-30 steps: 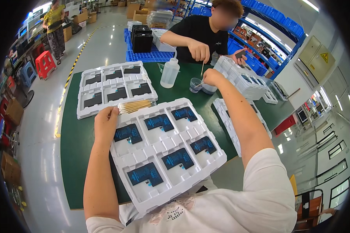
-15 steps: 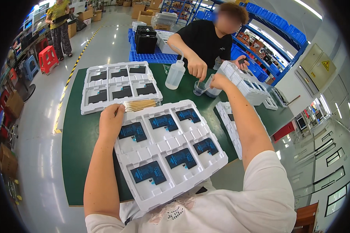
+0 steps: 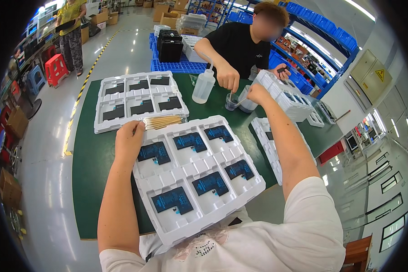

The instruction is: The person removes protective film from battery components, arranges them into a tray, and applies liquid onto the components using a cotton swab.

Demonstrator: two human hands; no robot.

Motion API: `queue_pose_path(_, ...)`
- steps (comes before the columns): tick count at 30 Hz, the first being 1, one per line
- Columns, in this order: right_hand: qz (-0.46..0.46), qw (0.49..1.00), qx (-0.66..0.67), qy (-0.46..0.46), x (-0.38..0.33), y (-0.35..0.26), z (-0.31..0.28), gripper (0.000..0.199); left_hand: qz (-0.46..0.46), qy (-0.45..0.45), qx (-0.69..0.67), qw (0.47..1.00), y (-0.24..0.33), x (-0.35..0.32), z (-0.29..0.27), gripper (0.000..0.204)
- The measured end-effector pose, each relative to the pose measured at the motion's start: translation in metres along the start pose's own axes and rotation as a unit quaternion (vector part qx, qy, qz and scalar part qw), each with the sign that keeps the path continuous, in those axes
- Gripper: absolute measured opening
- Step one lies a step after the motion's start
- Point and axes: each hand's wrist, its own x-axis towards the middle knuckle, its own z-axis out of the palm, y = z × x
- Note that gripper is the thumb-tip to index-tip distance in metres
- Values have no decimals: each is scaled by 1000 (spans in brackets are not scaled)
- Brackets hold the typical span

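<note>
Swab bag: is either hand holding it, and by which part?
The left hand appears to pinch the swab bag by its left end; the right hand is away from it.

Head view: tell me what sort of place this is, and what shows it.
Most likely a factory or assembly workshop: white plastic trays of matching flat, dark L-shaped parts at a green worktable, blue racking with blue bins, and a yellow-and-black floor line.

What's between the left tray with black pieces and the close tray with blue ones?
In the head view, a clear bag of thin wooden sticks is between the left tray and the close tray, with the left hand at its left end.
</note>
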Motion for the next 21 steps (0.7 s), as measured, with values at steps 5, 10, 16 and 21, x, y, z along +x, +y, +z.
queue_pose_path(5,8,1000,5,-26,-4,-5,-5,24,-8,-1,10,1000,0,-1,-2,29)
queue_pose_path(10,47,999,9,-11,-2,-4,-5,28,0,-4,6,1000,1,0,-1,29)
queue_pose_path(16,24,1000,-3,16,0,4,-3,31,9,1,13,1000,2,0,0,30)
queue_pose_path(21,38,995,57,66,-1,9,2,28,8,-3,9,1000,-1,0,0,30)
